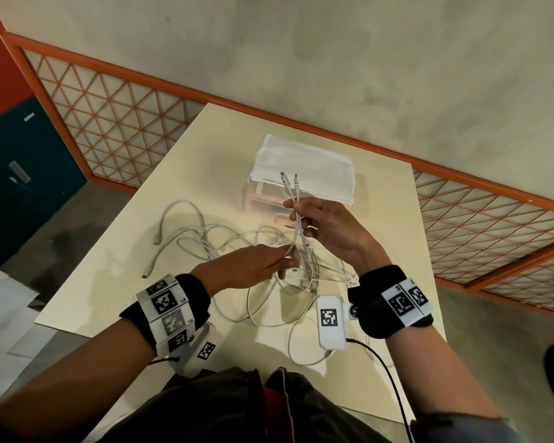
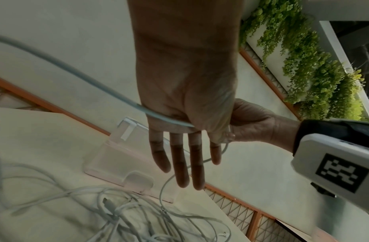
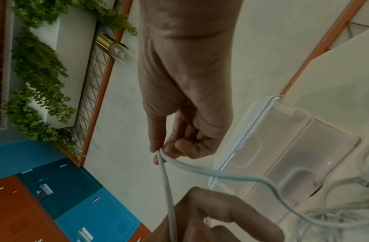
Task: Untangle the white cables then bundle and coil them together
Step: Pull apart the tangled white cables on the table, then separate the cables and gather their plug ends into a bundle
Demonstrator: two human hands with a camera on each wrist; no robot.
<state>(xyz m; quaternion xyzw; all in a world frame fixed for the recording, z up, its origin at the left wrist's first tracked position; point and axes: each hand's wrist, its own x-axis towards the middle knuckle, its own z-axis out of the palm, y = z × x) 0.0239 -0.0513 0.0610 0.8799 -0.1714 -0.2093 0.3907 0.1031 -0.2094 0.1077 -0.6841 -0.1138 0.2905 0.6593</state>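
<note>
Several white cables [image 1: 269,282] lie tangled in the middle of the cream table [image 1: 205,148]. My right hand [image 1: 296,211] is raised above the tangle and pinches two cable ends side by side between thumb and forefinger, their connectors [image 1: 289,180] pointing up. The right wrist view shows that same pinch [image 3: 161,151], with both strands [image 3: 169,188] running down. Lower and to the left, my left hand [image 1: 282,255] holds one of these strands under its thumb, the fingers [image 2: 181,163] stretched out straight. That cable [image 2: 96,85] crosses the palm.
A translucent plastic box [image 1: 301,174] with a white top stands behind the tangle, close to my right hand. Two loose connector ends [image 1: 151,260] lie at the tangle's left. The table's left edge [image 1: 109,235] drops to the floor. An orange lattice railing [image 1: 109,123] runs behind the table.
</note>
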